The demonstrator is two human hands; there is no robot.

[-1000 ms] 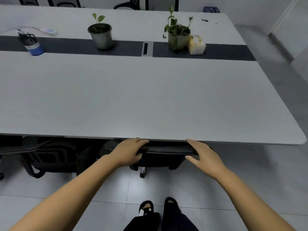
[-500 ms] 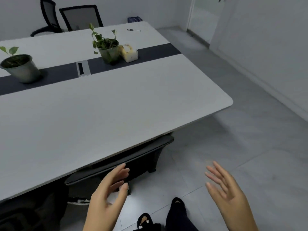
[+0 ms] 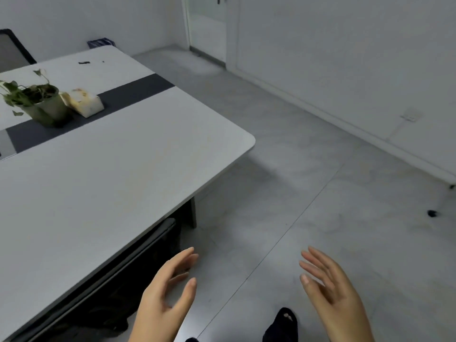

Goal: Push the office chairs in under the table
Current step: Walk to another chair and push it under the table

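A second ago we had both hands on the top edge of the chair back at the table's near side; half a second ago they had already lifted off it, and now our left hand [image 3: 165, 299] and right hand [image 3: 333, 290] hang in the air over the floor [image 3: 308, 149], fingers spread and loosely straight, holding nothing and touching nothing; our view has also swung round to the right, so that the table [image 3: 103, 183] fills the left of the picture and its rounded corner, the wall and a door [image 3: 208, 23] come into sight; the office chair [image 3: 148, 245] we were pushing sits with its back tucked just beneath the table edge, close by the table leg, dark and mostly hidden in the shadow there; we judge from this that this chair is done and that we are turning away to look for the next one; another chair back [image 3: 12, 50] shows at the far left edge beyond the table, though we cannot tell how far in it stands; on the table a potted plant [image 3: 42, 102] stands on the dark centre strip with a pale tissue pack [image 3: 85, 103] touching or just beside it, and a small dark object lies near the far edge; a dark shoe [image 3: 283, 324] shows at the bottom; as for writing, we find no brand, label or lettering that can be read anywhere; the tissue pack carries only blurred yellowish marks.
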